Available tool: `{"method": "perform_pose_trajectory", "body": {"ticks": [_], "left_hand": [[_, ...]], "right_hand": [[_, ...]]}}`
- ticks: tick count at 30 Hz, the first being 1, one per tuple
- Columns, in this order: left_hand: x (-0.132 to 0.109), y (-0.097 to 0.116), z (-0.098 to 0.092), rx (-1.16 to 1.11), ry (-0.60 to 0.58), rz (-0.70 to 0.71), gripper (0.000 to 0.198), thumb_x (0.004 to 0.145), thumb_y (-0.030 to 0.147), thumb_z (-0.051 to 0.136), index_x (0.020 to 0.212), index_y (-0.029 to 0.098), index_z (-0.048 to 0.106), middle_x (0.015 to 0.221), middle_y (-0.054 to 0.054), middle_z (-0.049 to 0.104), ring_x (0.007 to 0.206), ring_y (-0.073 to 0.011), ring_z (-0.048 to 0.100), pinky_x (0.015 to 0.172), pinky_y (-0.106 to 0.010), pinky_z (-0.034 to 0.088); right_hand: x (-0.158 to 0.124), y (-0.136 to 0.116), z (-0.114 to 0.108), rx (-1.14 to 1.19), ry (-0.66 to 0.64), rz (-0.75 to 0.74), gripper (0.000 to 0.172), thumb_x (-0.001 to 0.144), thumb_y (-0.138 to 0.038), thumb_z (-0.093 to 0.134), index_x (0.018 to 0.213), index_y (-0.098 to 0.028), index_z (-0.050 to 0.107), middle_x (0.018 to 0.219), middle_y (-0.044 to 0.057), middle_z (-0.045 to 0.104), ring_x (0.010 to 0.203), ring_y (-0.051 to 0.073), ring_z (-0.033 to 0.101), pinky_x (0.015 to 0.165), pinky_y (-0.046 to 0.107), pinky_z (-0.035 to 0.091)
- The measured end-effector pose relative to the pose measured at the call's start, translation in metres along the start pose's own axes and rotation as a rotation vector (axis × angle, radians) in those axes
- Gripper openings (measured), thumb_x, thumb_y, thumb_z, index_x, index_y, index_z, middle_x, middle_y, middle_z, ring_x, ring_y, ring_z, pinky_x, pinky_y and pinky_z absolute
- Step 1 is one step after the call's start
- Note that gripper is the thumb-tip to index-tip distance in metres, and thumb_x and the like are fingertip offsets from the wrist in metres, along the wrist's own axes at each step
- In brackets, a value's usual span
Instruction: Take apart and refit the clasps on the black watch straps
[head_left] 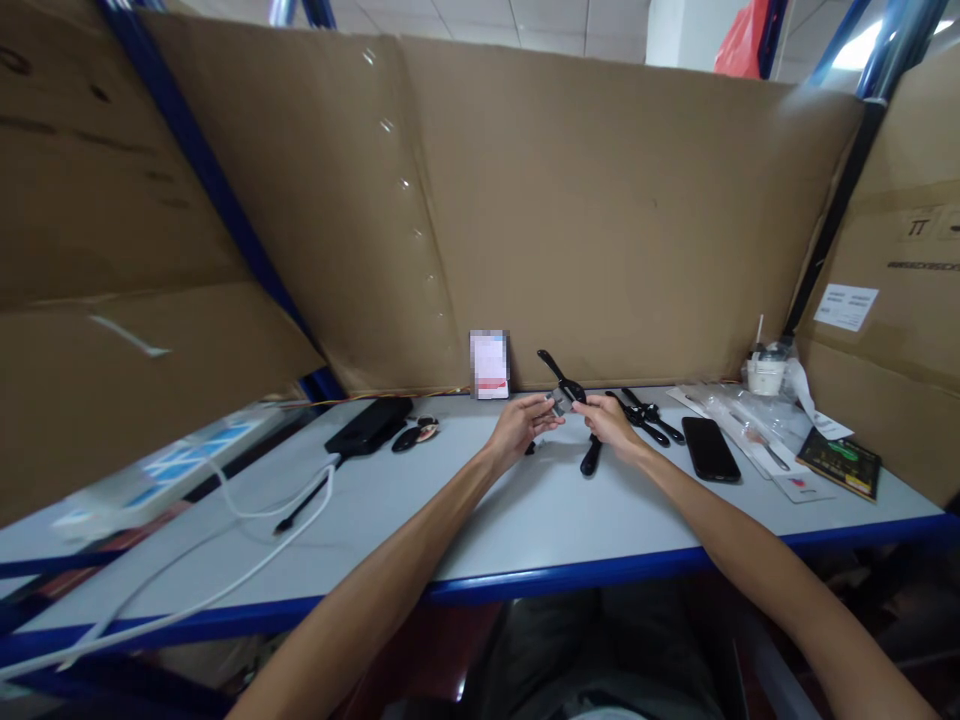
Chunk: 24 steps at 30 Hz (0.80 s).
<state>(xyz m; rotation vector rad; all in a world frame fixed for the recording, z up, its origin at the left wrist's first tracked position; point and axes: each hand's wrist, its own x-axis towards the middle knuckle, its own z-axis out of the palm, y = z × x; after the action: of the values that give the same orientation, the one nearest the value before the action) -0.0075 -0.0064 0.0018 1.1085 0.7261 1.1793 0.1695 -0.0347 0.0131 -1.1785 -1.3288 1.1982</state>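
Over the middle of the desk, my left hand is closed, pinching a small flat grey metal plate. My right hand grips a black-handled tool, seemingly a spokeshave, right beside the plate. One of its handles points up and left. A black handle shows below my right hand; whether it belongs to the same tool, I cannot tell. Two similar black tools lie on the desk right of my right hand. Under my left fingers sits a small dark piece, partly hidden.
A screen leans on the cardboard at the back. Left lie a black box, a white cable and small round items. Right are a black phone, plastic bags, a white cup and a dark packet.
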Motion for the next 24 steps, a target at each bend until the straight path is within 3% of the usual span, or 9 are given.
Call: {"method": "perform_pose_trajectory", "body": {"ticks": [6,12,19,24], "left_hand": [[-0.001,-0.004,0.001,0.02,-0.031,0.006,0.021,0.074,0.023,0.082,0.078,0.012,0.064,0.073,-0.007,0.073,0.07,-0.0174,0.074,0.072,-0.025,0.059],[-0.003,-0.003,0.003,0.119,-0.056,0.039,0.03,0.071,0.034,0.083,0.078,0.01,0.067,0.072,-0.008,0.072,0.072,-0.0199,0.073,0.073,-0.029,0.059],[-0.007,0.002,0.004,0.247,-0.088,0.082,0.039,0.072,0.047,0.081,0.073,0.012,0.065,0.074,-0.009,0.069,0.069,-0.0207,0.07,0.06,-0.029,0.054],[-0.007,0.003,0.004,0.28,-0.09,0.086,0.043,0.071,0.052,0.08,0.075,0.011,0.066,0.079,-0.012,0.072,0.067,-0.0197,0.069,0.058,-0.029,0.053]], "right_hand": [[0.0,0.01,0.004,-0.048,-0.053,-0.1,0.039,0.078,-0.051,0.07,0.07,-0.019,0.05,0.05,-0.008,0.038,0.043,0.006,0.028,0.043,0.021,0.017],[0.001,0.014,0.006,-0.057,-0.041,-0.095,0.038,0.089,-0.051,0.059,0.069,-0.019,0.049,0.048,-0.007,0.04,0.041,0.006,0.03,0.042,0.021,0.022],[0.004,0.016,0.004,-0.064,-0.017,-0.092,0.039,0.092,-0.05,0.055,0.069,-0.019,0.053,0.048,-0.006,0.041,0.041,0.007,0.032,0.041,0.021,0.023],[0.009,0.02,0.004,-0.141,0.024,-0.153,0.044,0.092,-0.054,0.05,0.065,-0.019,0.051,0.051,-0.005,0.043,0.044,0.008,0.037,0.045,0.021,0.027]]}}
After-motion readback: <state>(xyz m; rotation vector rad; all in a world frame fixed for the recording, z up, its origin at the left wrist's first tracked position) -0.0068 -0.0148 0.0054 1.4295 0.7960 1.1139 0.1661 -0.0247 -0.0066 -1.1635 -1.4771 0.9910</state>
